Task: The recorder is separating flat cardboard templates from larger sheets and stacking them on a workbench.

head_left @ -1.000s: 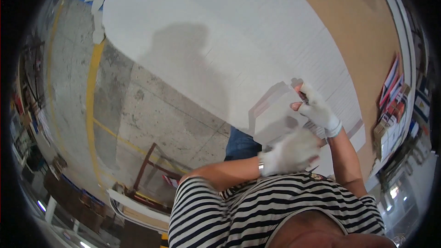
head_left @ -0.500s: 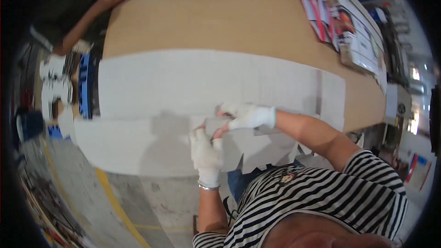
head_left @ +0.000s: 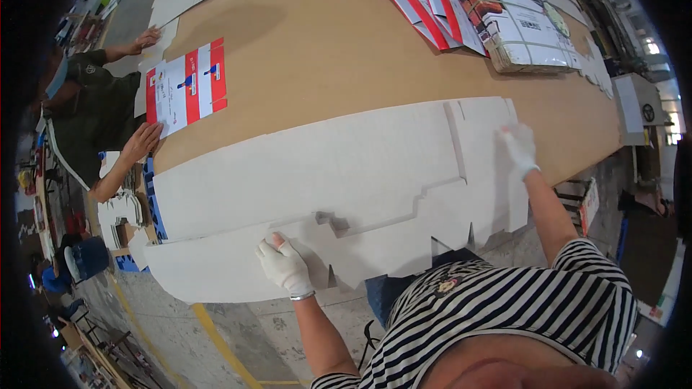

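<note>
A large white cardboard sheet (head_left: pixel 310 162) with a fold line and a stepped cut-out lies across the near side of the table. My left hand (head_left: pixel 285 266), in a white glove with bare fingertips, rests on the sheet's near flap (head_left: pixel 216 270), fingers apart and nothing gripped. Over at the right end, my right hand (head_left: pixel 517 148), gloved likewise and a little blurred, lies spread on the sheet near its edge. Notches show along the flap's near edge, which overhangs the table in front of me.
At the left, a co-worker (head_left: pixel 94 108) has both hands at a red-and-white printed sheet (head_left: pixel 173 94). Folded red-and-white pieces (head_left: pixel 432 11) and a strapped printed stack (head_left: pixel 530 25) lie at the far right of the brown tabletop (head_left: pixel 303 50). White cut cardboard pieces (head_left: pixel 119 212) stand beside the table.
My hands were together at the sheet's middle; now they are apart, the left nearer me and the right at the right end. The stepped cut-out now shows. The view has shifted.
</note>
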Motion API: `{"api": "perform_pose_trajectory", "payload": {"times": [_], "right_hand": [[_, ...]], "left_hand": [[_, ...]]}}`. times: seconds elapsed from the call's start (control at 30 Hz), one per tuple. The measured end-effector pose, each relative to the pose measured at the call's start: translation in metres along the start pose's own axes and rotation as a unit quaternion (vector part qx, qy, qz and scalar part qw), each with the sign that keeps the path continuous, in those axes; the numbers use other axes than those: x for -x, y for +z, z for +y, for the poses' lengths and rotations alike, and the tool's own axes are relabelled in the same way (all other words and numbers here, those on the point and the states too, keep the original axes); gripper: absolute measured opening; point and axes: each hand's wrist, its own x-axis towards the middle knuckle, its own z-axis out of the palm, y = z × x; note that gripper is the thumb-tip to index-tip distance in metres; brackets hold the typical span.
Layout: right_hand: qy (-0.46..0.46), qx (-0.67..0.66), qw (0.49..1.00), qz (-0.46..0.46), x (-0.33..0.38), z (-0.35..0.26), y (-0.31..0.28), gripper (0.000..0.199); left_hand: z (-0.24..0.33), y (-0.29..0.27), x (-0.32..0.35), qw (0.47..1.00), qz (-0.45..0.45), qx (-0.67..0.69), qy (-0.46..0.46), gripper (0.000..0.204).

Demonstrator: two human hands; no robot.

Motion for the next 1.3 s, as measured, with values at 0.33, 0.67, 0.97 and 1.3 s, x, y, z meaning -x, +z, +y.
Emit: {"api": "perform_pose_trajectory", "payload": {"times": [0.33,0.67,0.97,1.3], "right_hand": [[0.210,-0.337,0.909,-0.124,-0.022,0.108,0.052,0.088],[0.208,-0.358,0.904,-0.108,-0.035,0.090,0.050,0.104],[0.172,-0.496,0.836,-0.158,-0.035,0.110,0.061,0.092],[0.154,-0.524,0.816,-0.189,-0.043,0.127,0.073,0.084]], "left_hand": [[0.007,0.008,0.001,0.997,0.062,-0.039,0.005,0.043],[-0.001,0.011,-0.002,0.996,0.070,-0.049,-0.006,0.048],[-0.003,0.012,-0.004,0.997,0.057,-0.056,-0.010,0.047],[-0.002,0.013,-0.004,0.995,0.071,-0.065,0.001,0.047]]}}
